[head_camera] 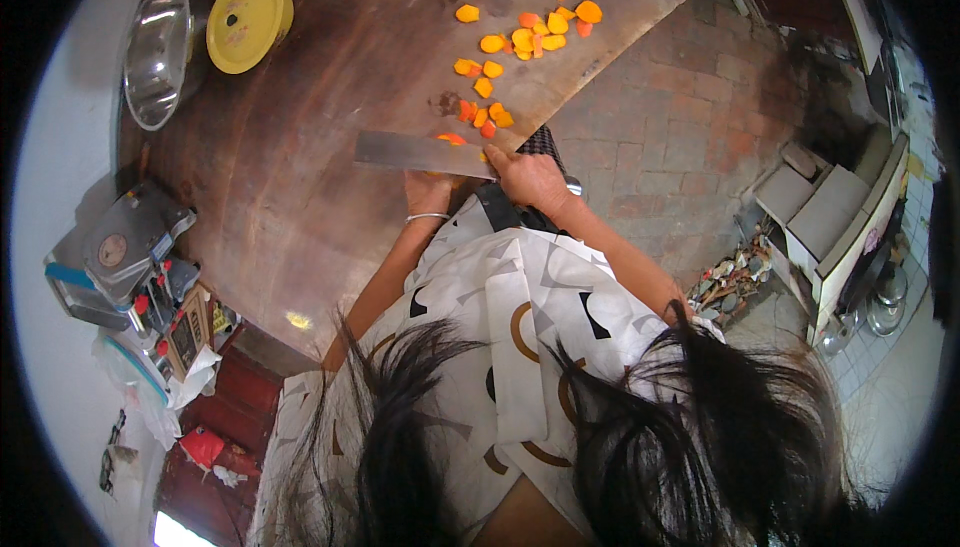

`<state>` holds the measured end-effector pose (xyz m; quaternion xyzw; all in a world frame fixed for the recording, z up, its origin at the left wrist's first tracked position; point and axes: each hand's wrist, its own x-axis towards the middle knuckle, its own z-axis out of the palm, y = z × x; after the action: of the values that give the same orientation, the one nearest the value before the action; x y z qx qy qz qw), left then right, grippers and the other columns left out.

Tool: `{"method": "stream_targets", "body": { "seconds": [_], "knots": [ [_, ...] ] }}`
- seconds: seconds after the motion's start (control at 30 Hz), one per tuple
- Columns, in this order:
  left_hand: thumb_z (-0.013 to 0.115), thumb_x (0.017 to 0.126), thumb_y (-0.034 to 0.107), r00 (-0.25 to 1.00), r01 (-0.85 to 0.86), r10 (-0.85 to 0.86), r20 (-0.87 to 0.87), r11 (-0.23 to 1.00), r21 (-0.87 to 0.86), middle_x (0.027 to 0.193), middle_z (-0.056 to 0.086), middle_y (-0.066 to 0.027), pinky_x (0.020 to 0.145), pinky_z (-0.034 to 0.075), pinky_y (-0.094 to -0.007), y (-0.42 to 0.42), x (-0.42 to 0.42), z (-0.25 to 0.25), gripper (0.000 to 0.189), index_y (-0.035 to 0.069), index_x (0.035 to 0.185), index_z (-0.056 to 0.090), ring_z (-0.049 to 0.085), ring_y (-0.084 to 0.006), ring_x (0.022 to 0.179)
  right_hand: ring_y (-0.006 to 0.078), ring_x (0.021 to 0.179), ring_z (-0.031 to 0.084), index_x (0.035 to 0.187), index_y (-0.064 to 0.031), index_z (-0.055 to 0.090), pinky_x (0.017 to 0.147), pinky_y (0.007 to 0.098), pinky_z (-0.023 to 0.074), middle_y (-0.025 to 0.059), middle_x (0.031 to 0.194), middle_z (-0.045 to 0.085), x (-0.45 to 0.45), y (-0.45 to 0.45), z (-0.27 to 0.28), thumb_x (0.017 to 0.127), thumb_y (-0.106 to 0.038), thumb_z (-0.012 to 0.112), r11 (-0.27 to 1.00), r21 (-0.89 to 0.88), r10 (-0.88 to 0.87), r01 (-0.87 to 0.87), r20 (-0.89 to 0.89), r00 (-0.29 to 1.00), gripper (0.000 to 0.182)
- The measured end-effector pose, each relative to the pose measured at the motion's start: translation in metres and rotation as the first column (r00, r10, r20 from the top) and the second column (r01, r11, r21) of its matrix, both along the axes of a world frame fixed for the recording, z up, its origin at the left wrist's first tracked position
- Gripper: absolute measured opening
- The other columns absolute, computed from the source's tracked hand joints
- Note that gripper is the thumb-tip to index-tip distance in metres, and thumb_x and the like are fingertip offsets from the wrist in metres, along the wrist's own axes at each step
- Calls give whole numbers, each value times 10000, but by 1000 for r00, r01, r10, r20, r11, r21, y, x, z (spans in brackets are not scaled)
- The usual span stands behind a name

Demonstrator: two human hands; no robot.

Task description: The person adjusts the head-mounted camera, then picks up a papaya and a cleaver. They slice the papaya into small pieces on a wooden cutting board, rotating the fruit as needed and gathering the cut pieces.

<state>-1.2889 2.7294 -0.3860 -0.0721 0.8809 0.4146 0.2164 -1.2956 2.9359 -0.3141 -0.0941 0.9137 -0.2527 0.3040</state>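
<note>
My right hand (531,181) grips a cleaver (420,153) at its handle end, near the table's right edge. The wide steel blade points left across the front of my body. Beneath the blade, my left hand (427,193) is partly covered, so its fingers and anything in them are hard to make out. An orange vegetable piece (451,139) shows just past the blade's far side. Cut orange vegetable pieces (523,39) lie scattered on the wooden table (322,97) beyond the cleaver, some with redder skin.
A steel bowl (157,56) and a yellow plastic basin (244,29) stand at the far left. Grey kitchen equipment (124,247) sits by the left wall. Brick floor (660,127) lies right of the table, with a tiled stove-like block (825,209) and a debris pile (735,269).
</note>
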Motion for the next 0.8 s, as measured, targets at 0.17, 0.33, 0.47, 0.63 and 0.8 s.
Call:
{"method": "stream_targets", "body": {
  "seconds": [0.17, 0.33, 0.47, 0.63, 0.8],
  "knots": [
    [784, 677, 322, 945, -328, 316, 89, 915, 234, 1167, 521, -175, 947, 429, -365, 7, 8, 0, 711, -23, 1199, 447, 544, -291, 1084, 347, 761, 672, 1035, -27, 588, 645, 453, 535, 202, 825, 666, -19, -3, -9, 826, -148, 530, 998, -49, 31, -30, 16, 999, 248],
    [777, 690, 317, 961, -277, 268, 75, 942, 187, 1161, 521, -182, 939, 437, -364, 13, -1, 16, 709, -42, 1197, 435, 542, -281, 1082, 343, 788, 671, 1013, -13, 606, 678, 453, 535, 208, 821, 661, -31, -7, -28, 810, -151, 550, 996, 26, 83, -86, 94, 992, 252],
    [636, 836, 273, 891, -454, 426, 158, 851, 264, 1134, 559, -164, 873, 496, -356, 2, 5, -4, 489, -29, 1181, 466, 589, -256, 1017, 339, 750, 673, 1081, -14, 544, 633, 445, 534, 193, 822, 662, -12, -7, 0, 814, -128, 541, 999, -32, 26, -28, -47, 999, 291],
    [479, 930, 290, 784, -620, 499, 370, 660, 424, 1092, 591, -141, 805, 540, -366, 17, -6, 21, 363, 2, 1147, 521, 628, -247, 947, 346, 703, 670, 1188, -59, 431, 561, 432, 523, 184, 823, 663, 9, 5, 10, 810, -106, 529, 996, -91, 20, -26, -66, 998, 393],
    [557, 889, 332, 764, -643, 462, 450, 600, 476, 1066, 584, -134, 770, 553, -348, 21, -9, 38, 405, 38, 1162, 501, 636, -227, 888, 344, 707, 671, 1237, -71, 417, 558, 426, 527, 184, 821, 664, 16, 2, 2, 808, -113, 537, 994, -111, -1, -13, -127, 992, 447]
  ]
}}
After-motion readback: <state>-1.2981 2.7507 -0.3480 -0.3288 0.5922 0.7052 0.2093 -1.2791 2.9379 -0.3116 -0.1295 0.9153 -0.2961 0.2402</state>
